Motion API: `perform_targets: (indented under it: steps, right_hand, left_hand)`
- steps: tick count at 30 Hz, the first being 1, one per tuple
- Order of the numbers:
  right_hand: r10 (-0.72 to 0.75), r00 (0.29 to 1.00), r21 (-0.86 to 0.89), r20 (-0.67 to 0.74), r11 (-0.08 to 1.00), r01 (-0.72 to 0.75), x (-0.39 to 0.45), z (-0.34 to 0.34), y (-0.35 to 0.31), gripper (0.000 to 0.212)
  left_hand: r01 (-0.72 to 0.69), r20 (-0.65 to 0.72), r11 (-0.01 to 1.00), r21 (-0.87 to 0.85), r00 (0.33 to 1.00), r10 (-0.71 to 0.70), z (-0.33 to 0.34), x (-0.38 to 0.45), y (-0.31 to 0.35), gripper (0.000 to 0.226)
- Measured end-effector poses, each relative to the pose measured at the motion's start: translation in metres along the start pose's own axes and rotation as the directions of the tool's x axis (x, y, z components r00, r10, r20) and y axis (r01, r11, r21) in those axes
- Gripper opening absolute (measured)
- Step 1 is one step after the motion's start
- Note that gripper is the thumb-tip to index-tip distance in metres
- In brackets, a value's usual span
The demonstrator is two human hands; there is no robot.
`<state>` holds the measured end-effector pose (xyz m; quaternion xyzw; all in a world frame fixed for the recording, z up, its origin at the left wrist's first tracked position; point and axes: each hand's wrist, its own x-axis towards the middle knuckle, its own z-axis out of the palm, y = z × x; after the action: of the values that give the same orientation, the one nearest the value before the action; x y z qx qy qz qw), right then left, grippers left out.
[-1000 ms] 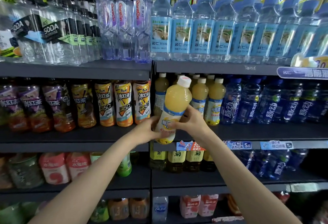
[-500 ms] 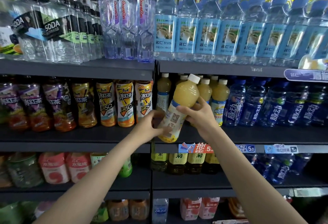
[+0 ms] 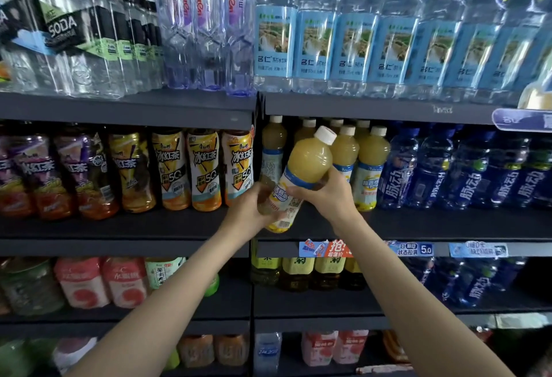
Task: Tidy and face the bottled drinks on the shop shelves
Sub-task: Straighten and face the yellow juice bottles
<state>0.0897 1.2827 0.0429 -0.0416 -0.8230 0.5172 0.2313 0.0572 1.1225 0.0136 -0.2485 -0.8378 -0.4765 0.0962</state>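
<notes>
A yellow juice bottle (image 3: 301, 179) with a white cap is held by both hands in front of the middle shelf (image 3: 418, 224), tilted so the cap leans up and to the right. Its base hangs just above the shelf's front edge, at the left end of the right-hand bay.

The left hand (image 3: 254, 212) is wrapped round the lower part of the bottle, the fingers curled about the label near the base. The right hand (image 3: 328, 194) grips the bottle at mid-height, the fingers closed round the label just under the blue band, the thumb lying across the front.

Behind the held bottle a row of matching juice bottles (image 3: 370, 167) stands upright on the same shelf, white caps up. To their right dark blue drink bottles (image 3: 466, 173) are lined up along the shelf. In the left-hand bay, iced tea bottles (image 3: 203, 170) with yellow and orange labels stand side by side, with purple-labelled ones further left.

On the top shelf, water bottles with pale blue labels (image 3: 352, 39) are ranged across the right bay; clear violet-tinted bottles (image 3: 206, 27) and soda water bottles (image 3: 62, 36) with black labels stand in the left bay.

Price tags (image 3: 413, 249) are fixed to the front edge of the middle shelf. Below it, yellow-labelled tea bottles (image 3: 298, 272) and pink-labelled bottles (image 3: 80, 284) are noted, somewhat blurred.
</notes>
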Motion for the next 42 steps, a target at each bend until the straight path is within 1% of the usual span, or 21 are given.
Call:
perform_targets:
  steps: [2,4,6,10,16,18,20,22,23,25,26,28,30,32,34,38,42]
  right_hand:
    - [-0.016,0.999,-0.088,-0.05,0.996,0.012,0.006,0.003,0.004,0.062]
    - [-0.026,0.997,-0.214,-0.075,0.977,0.01,0.015,0.004,0.01,0.06]
    - [0.001,0.996,-0.289,-0.089,0.957,-0.027,0.025,0.005,0.015,0.059]
    - [0.034,0.994,-0.319,-0.105,0.945,-0.066,0.046,0.015,0.022,0.055]
    - [0.044,0.983,-0.404,-0.177,0.908,-0.114,0.066,0.032,0.026,0.047]
    - [0.049,0.985,-0.439,-0.163,0.891,-0.117,0.069,0.034,0.028,0.048]
    - [0.058,0.99,-0.485,-0.129,0.867,-0.114,0.069,0.032,0.028,0.054]
    - [-0.008,0.993,-0.552,-0.116,0.832,-0.058,0.064,0.024,0.029,0.06]
    - [-0.085,0.988,-0.577,-0.125,0.817,-0.003,0.06,0.019,0.03,0.06]
    - [-0.257,0.957,-0.593,-0.13,0.794,0.133,0.052,0.009,0.032,0.052]
    - [-0.317,0.944,-0.592,-0.095,0.78,0.202,0.05,0.006,0.033,0.048]
    - [-0.38,0.924,-0.583,0.04,0.742,0.331,0.048,0.005,0.039,0.045]
    - [-0.386,0.91,-0.581,0.151,0.71,0.398,0.049,0.007,0.049,0.047]
    - [-0.386,0.904,-0.583,0.185,0.697,0.417,0.053,0.006,0.063,0.048]
    - [-0.384,0.904,-0.581,0.19,0.698,0.419,0.057,0.003,0.075,0.047]
    - [-0.402,0.895,-0.566,0.194,0.699,0.436,0.064,-0.003,0.086,0.048]
    - [-0.44,0.88,-0.545,0.179,0.7,0.461,0.067,-0.002,0.092,0.045]
  left_hand:
    - [0.03,0.024,0.999,0.042,0.999,-0.031,-0.001,0.008,-0.005,0.037]
    - [0.086,0.029,0.994,0.072,0.996,-0.088,-0.001,0.013,-0.011,0.035]
    - [0.124,0.042,0.99,0.071,0.991,-0.127,0.0,0.014,-0.019,0.035]
    - [0.18,0.078,0.982,0.053,0.98,-0.184,0.005,0.012,-0.032,0.033]
    - [0.204,0.06,0.977,0.057,0.977,-0.207,0.006,0.017,-0.041,0.029]
    - [0.2,0.038,0.978,0.055,0.979,-0.202,0.008,0.019,-0.043,0.03]
    - [0.186,0.006,0.981,0.048,0.983,-0.186,0.012,0.023,-0.043,0.03]
    - [0.167,-0.041,0.985,0.04,0.985,-0.165,0.018,0.031,-0.042,0.032]
    - [0.159,-0.071,0.987,0.033,0.985,-0.156,0.023,0.038,-0.042,0.035]
    - [0.164,-0.135,0.986,0.016,0.978,-0.16,0.034,0.055,-0.04,0.041]
    - [0.17,-0.165,0.985,0.018,0.972,-0.165,0.04,0.066,-0.039,0.046]
    - [0.2,-0.202,0.978,0.06,0.962,-0.184,0.052,0.088,-0.034,0.057]
    - [0.288,-0.23,0.952,0.106,0.938,-0.259,0.059,0.109,-0.031,0.069]
    - [0.387,-0.225,0.916,0.104,0.907,-0.357,0.063,0.126,-0.034,0.072]
    - [0.441,-0.203,0.894,0.085,0.886,-0.418,0.068,0.139,-0.041,0.072]
    - [0.478,-0.195,0.876,0.06,0.866,-0.459,0.077,0.151,-0.058,0.057]
    - [0.439,-0.254,0.897,0.06,0.875,-0.411,0.083,0.149,-0.062,0.052]
